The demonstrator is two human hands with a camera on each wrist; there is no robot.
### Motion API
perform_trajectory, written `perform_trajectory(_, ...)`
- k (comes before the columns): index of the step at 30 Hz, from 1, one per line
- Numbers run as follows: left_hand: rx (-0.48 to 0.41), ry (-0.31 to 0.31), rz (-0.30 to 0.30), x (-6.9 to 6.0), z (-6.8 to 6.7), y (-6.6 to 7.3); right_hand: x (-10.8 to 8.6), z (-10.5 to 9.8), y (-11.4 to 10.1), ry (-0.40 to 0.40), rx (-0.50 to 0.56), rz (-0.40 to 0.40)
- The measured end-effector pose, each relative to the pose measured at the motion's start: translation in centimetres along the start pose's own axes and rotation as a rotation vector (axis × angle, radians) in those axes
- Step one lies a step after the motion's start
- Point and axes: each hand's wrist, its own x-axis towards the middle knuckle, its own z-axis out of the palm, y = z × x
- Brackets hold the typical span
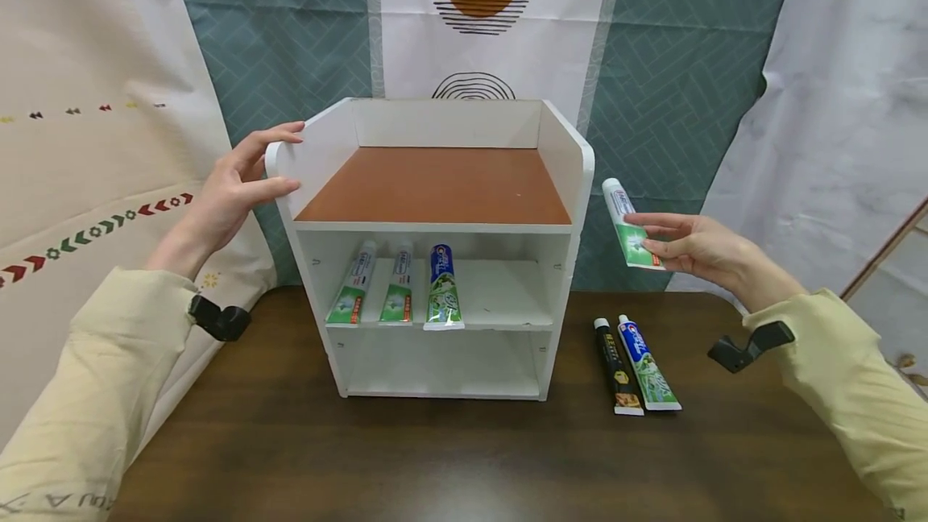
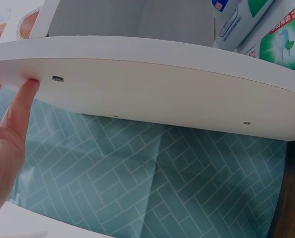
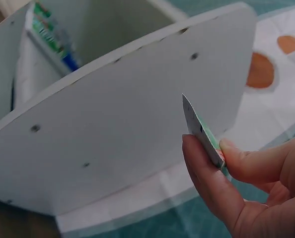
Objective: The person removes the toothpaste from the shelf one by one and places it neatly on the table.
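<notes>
My right hand pinches a white and green toothpaste tube by its flat end, in the air to the right of the white shelf. In the right wrist view the tube is seen nearly edge-on between thumb and fingers of the hand. My left hand touches the shelf's upper left side, fingers spread; the left wrist view shows this hand against the side panel. On the middle shelf lie two white and green tubes and a blue and green tube.
On the brown table, right of the shelf, lie a black tube and a blue and green tube side by side. The shelf has a brown top board. Patterned cloths hang behind it.
</notes>
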Motion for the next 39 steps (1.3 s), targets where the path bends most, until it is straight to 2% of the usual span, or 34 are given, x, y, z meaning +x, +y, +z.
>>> perform_trajectory(3,-0.019,-0.008,0.009,0.1,0.1,0.0,-0.2,-0.5,1.5,0.010,-0.009,0.017)
perform_trajectory(8,-0.031,-0.003,0.008,0.2,0.3,-0.2,-0.3,-1.6,4.1,0.028,-0.107,0.022)
perform_trajectory(20,-0.040,-0.001,0.008,0.1,0.3,0.0,-1.0,-3.9,10.4,-0.006,-0.276,0.047)
perform_trajectory(27,-0.023,0.006,-0.001,-0.1,0.1,0.1,-1.5,-4.9,12.3,-0.011,-0.330,0.031)
perform_trajectory(35,-0.009,0.003,-0.006,-0.2,0.0,0.0,-1.7,-6.7,14.2,-0.054,-0.335,0.073)
perform_trajectory(39,-0.024,-0.002,0.001,-0.1,0.0,0.0,-1.9,-7.2,15.2,-0.060,-0.407,0.074)
